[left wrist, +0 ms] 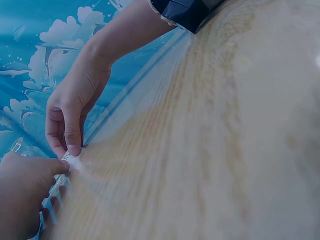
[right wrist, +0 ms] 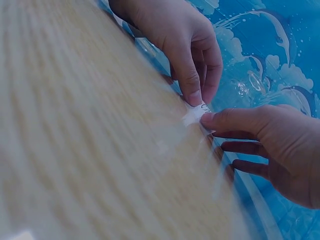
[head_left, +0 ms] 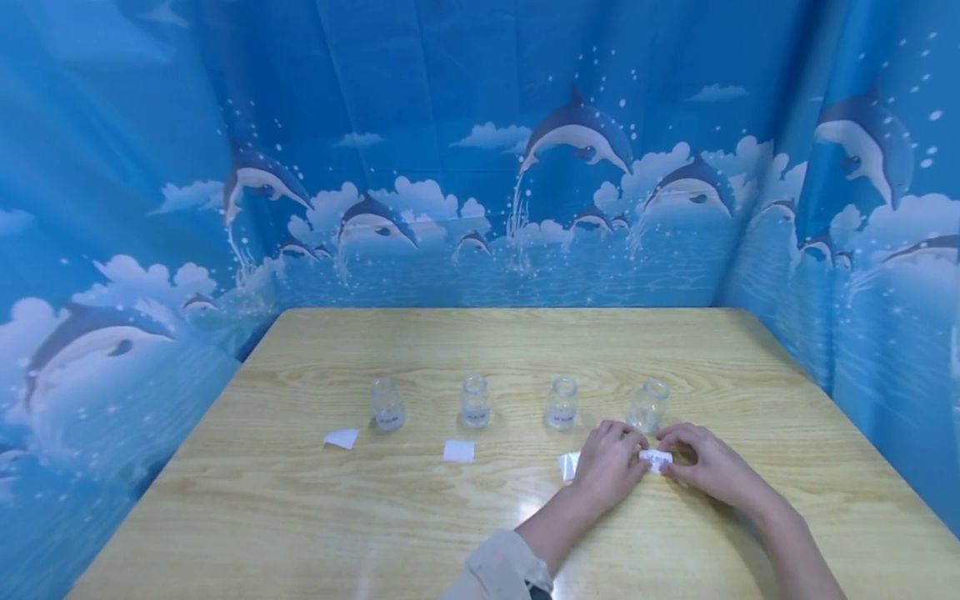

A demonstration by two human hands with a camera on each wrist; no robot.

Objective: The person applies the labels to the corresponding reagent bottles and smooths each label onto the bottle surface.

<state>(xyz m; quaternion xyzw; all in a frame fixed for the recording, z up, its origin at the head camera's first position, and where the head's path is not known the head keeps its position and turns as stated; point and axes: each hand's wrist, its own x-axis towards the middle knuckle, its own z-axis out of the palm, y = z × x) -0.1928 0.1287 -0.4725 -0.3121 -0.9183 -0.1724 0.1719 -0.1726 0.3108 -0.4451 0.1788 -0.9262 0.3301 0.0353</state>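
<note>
A small white label (head_left: 656,460) with dark print is stretched between my two hands. My left hand (head_left: 609,462) pinches its left end between thumb and fingers, and my right hand (head_left: 708,468) pinches the other end. The label also shows between the fingertips in both wrist views. Right behind it stands a clear glass jar (head_left: 648,406) on which I see no label. Three similar jars stand in a row to the left: a near one (head_left: 562,403), a middle one (head_left: 476,402) and a far-left one (head_left: 387,405), each with a printed white label.
On the wooden table (head_left: 300,517) lie two white paper pieces, a left one (head_left: 341,438) and a middle one (head_left: 458,451). A third, shiny white piece (head_left: 569,465) is partly covered by my left hand. A blue dolphin curtain (head_left: 450,100) surrounds the table's back and sides.
</note>
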